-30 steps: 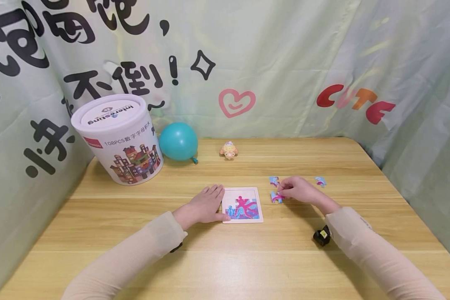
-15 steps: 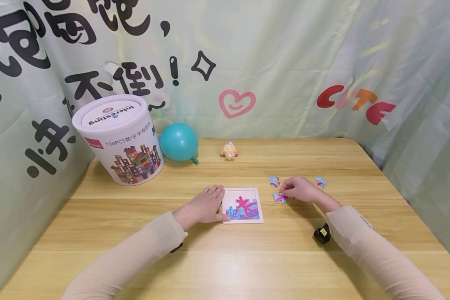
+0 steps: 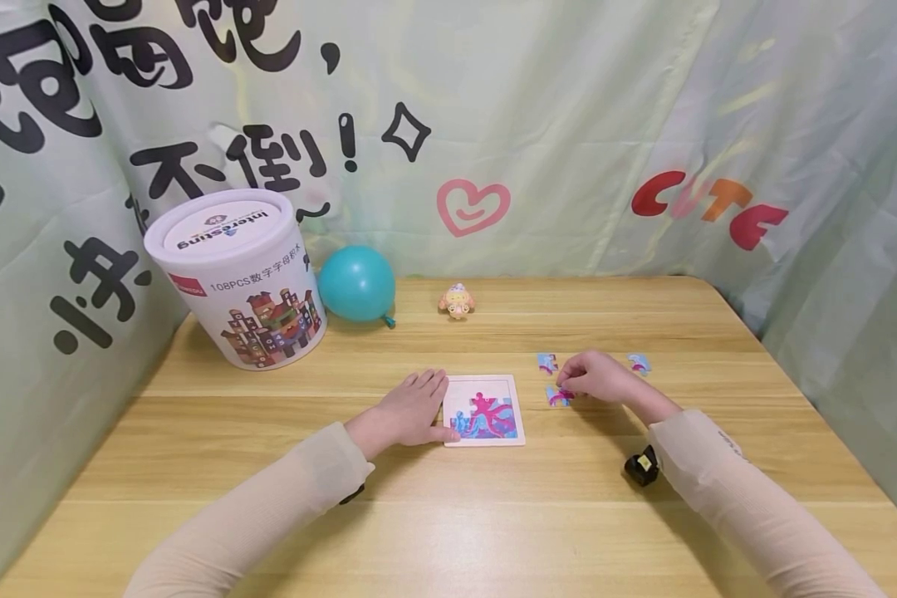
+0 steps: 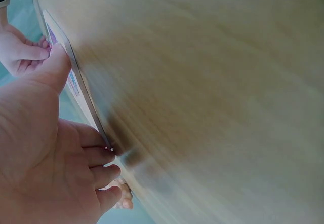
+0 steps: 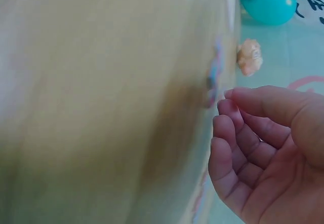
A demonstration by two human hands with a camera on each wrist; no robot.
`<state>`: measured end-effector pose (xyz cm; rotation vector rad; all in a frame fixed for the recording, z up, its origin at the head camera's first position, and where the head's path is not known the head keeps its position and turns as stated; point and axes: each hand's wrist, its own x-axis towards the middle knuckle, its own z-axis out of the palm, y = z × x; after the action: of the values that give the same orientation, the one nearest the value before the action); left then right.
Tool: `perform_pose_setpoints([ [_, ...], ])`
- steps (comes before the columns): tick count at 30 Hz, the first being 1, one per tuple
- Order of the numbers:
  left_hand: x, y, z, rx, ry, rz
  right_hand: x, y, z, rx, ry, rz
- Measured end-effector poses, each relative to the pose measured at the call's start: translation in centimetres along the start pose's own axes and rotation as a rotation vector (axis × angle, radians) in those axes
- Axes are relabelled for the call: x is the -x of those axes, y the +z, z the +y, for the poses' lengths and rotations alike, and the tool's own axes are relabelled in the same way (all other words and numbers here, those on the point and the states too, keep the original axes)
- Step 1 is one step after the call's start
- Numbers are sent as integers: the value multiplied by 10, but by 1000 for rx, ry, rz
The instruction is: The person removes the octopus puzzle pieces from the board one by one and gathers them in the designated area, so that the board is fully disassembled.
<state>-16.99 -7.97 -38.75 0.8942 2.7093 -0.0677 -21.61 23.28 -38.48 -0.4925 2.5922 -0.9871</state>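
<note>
My left hand point(image 3: 409, 409) lies along the left side of a white puzzle tray point(image 3: 481, 383), its fingers at the edge and the thumb on the near left corner. Joined pieces with a pink octopus point(image 3: 486, 417) fill the tray's lower part. To the right, my right hand point(image 3: 596, 378) pinches a blue and pink puzzle piece point(image 3: 558, 397) at the table surface, thumb against forefinger; the fingertips partly cover it. In the right wrist view this puzzle piece point(image 5: 215, 72) is blurred beside the fingertips. Two more loose pieces lie close by, one behind point(image 3: 546, 362) and one farther right point(image 3: 639, 362).
A large white block bucket point(image 3: 235, 282) stands at the back left, with a teal balloon point(image 3: 356, 283) beside it. A small figurine point(image 3: 457, 301) sits at the back middle of the wooden table point(image 3: 448, 531). A printed curtain point(image 3: 568, 124) hangs behind.
The pinched puzzle piece has shifted slightly to the right along the table and turned a little in my right fingers. My left hand and the tray have stayed in place.
</note>
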Motion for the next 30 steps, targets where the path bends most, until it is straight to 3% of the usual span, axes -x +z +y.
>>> perform_pose_setpoints([
  [7, 0, 0, -1, 9, -12, -10, -2, 3, -24, 25, -45, 33],
  [15, 0, 2, 0, 18, -5, -5, -8, 23, -52, 55, -169, 22],
  [24, -2, 2, 0, 16, -18, -11, -20, 48, -65, 50, -239, -49],
  [30, -3, 3, -1, 25, -24, -11, -24, 59, -70, 92, -242, -64],
])
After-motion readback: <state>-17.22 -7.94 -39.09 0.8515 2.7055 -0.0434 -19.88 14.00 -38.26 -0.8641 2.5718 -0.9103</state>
